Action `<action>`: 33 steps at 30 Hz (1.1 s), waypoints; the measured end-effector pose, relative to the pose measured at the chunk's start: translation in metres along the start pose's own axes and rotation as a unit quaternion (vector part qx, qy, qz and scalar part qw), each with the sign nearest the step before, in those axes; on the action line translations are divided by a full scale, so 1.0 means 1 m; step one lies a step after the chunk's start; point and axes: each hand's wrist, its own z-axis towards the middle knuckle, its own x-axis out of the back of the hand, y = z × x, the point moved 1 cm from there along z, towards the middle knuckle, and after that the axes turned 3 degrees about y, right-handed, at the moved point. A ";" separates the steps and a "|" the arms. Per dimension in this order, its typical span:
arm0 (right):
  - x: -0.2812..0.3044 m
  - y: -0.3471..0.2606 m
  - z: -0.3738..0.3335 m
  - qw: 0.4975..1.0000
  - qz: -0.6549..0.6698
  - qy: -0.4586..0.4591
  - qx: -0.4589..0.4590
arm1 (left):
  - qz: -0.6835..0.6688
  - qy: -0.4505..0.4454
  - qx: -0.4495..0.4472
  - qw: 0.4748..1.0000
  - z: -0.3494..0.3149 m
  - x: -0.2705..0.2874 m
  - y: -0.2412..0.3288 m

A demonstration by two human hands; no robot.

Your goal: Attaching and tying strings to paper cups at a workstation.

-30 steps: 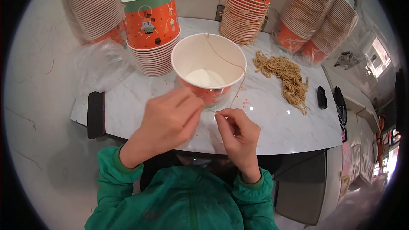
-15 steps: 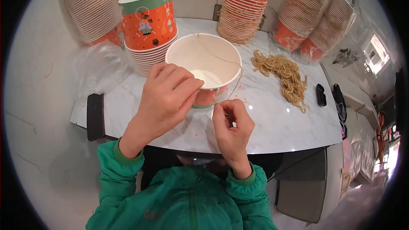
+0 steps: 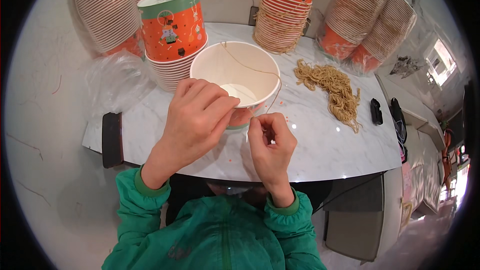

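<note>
A wide paper bucket (image 3: 207, 65), white inside and orange and green outside, stands on the table in front of me. My left hand (image 3: 196, 115) is closed on its near rim, fingertips pressed over the edge. A thin tan string (image 3: 280, 86) lies across the bucket's inside, passes over the right side of the rim and runs down to my right hand (image 3: 271, 142). Thumb and index finger of that hand pinch the string just below the near rim. My left hand covers part of the bucket's outer wall.
Upside-down bucket stacks stand behind: one orange and green (image 3: 172, 30) at left, another draped with strings (image 3: 282, 17). Bagged stacks (image 3: 355, 15) are at far right. A tan string heap (image 3: 335, 87) lies on the marble-look table (image 3: 320, 155). Clear plastic (image 3: 117, 82) lies at left.
The bucket has shifted slightly left and toward me. My right hand has moved a little up and left, still pinching the string. My left hand keeps its grip on the rim.
</note>
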 end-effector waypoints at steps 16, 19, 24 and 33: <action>-0.008 0.000 0.003 0.999 0.026 0.002 -0.020 | -0.162 -0.079 0.055 0.982 0.032 0.001 -0.027; -0.008 0.001 0.004 0.999 0.028 0.003 -0.029 | -0.233 -0.237 0.067 0.941 0.053 0.002 -0.046; -0.010 -0.001 0.005 0.999 0.038 -0.003 -0.029 | -0.274 -0.395 0.071 0.874 0.072 -0.005 -0.053; -0.010 -0.002 0.008 0.999 0.017 0.002 -0.030 | -0.333 -0.429 0.105 0.833 0.073 -0.016 -0.058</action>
